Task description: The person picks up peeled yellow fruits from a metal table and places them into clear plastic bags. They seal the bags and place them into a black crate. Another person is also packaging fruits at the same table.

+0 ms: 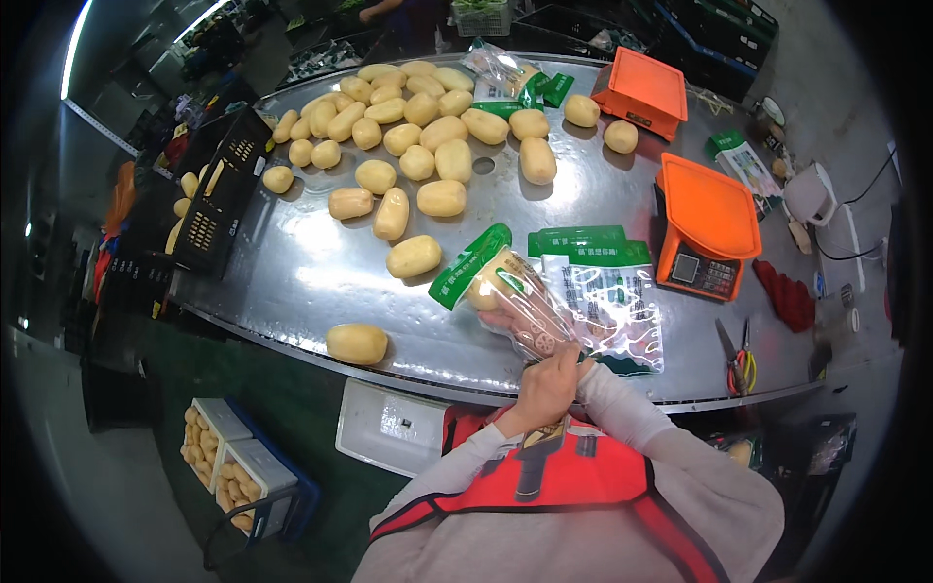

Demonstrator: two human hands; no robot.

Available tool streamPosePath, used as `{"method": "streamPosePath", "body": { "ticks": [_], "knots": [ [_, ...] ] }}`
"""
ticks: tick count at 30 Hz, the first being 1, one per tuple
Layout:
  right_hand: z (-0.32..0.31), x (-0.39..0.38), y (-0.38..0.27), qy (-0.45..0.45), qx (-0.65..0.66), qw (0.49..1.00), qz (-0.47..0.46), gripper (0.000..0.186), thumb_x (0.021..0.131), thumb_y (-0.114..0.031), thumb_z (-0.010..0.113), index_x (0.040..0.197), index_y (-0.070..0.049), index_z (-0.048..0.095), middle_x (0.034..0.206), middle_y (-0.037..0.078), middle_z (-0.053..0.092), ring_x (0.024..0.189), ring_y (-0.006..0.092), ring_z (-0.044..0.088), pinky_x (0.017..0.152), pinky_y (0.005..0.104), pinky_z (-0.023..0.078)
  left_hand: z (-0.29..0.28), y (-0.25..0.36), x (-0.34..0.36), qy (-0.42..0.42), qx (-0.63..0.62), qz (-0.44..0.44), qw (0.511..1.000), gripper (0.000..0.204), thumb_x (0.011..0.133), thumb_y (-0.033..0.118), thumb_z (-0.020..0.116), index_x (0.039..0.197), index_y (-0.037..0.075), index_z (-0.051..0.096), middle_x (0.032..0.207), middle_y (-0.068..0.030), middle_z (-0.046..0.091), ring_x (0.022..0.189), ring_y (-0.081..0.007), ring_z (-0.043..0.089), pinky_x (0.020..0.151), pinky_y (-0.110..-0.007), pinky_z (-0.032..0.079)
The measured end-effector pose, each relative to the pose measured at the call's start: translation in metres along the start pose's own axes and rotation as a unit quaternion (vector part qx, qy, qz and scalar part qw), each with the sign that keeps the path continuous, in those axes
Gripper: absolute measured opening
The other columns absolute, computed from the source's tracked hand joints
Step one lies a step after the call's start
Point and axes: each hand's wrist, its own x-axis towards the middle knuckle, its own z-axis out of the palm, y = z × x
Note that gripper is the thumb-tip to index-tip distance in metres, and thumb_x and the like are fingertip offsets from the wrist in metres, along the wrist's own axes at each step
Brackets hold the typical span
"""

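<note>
Fingers (566, 360) of the left hand (544, 393) clamp a clear, green-banded plastic bag (530, 309) over the shiny metal tabletop (292, 267), right hand (587, 366) mostly hidden, grip unclear; apparently bagging, next probably needing the near end held gathered.

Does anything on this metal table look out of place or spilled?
Mildly: one pale root lies alone near the front edge of the table, well apart from the main cluster. A red cloth lies crumpled beside an orange scale. I see no spill.
</note>
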Motion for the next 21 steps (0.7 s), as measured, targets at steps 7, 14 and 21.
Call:
{"method": "streamPosePath", "body": {
  "ticks": [7,14,21],
  "knots": [
    [0.022,0.014,0.018,-0.018,-0.235,0.972,-0.005,0.045,0.091,-0.017,0.065,0.134,-0.013,0.051,0.131,0.016,0.056,0.123,0.0331,0.052,0.102,0.0413,0.044,-0.012,-0.019,-0.006,0.008,-0.005,0.026,1.0,0.029,0.087,0.009,0.061,0.113,-0.002,0.056,0.086,-0.0178,0.066,0.075,-0.0338,0.067,0.061,-0.043,0.053],
    [0.048,0.048,0.047,-0.046,-0.105,0.988,0.105,0.043,0.091,-0.019,0.064,0.132,-0.012,0.054,0.129,0.017,0.058,0.12,0.0338,0.054,0.101,0.0405,0.045,-0.045,-0.051,-0.007,-0.015,0.057,-0.008,0.998,0.035,0.084,0.006,0.058,0.117,-0.003,0.058,0.085,-0.0159,0.065,0.072,-0.033,0.066,0.061,-0.042,0.053],
    [0.023,0.05,0.034,-0.046,-0.179,0.943,0.278,0.041,0.092,-0.021,0.063,0.131,-0.011,0.056,0.127,0.018,0.059,0.118,0.0345,0.055,0.099,0.0396,0.045,-0.072,-0.079,0.004,0.042,0.026,-0.062,0.997,0.039,0.08,0.005,0.063,0.119,0.004,0.062,0.079,-0.0112,0.063,0.069,-0.0309,0.065,0.059,-0.042,0.052]
  ]
}}
